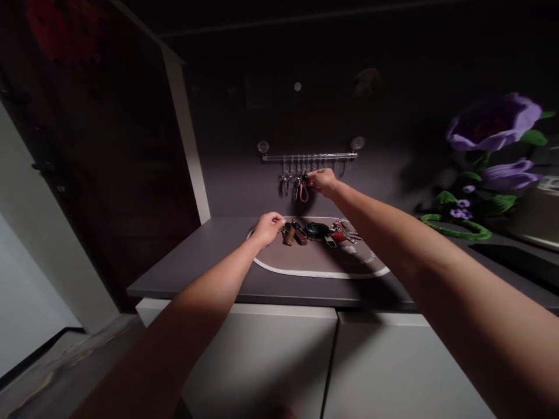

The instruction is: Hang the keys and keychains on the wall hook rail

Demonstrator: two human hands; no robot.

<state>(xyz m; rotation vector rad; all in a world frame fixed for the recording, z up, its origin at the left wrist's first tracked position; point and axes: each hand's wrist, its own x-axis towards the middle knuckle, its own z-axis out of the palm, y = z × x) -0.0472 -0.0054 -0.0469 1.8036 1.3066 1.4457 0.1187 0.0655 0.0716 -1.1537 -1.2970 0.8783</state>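
At the clear hook rail [310, 156] on the wall, my right hand [322, 180] pinches the dark top of a keychain with a pink loop strap [304, 193]. Several silver keys [285, 184] hang from the hooks to its left. Lower down, my left hand [269, 227] is closed, fingertips together, above the left part of a brown mat [297, 261] with a white rim. Whether anything is between those fingers is too small to tell. Close to them lie brown leather key fobs [289, 235], a black car key fob [317, 230] and a bunch of keys with a red fob [338, 237].
The mat lies on a dark grey countertop [174, 256] above white cabinet doors [262, 355]. Purple plush flowers [495, 125] with a green ring base [456, 228] stand at the right. A dark door [100, 145] is at the left.
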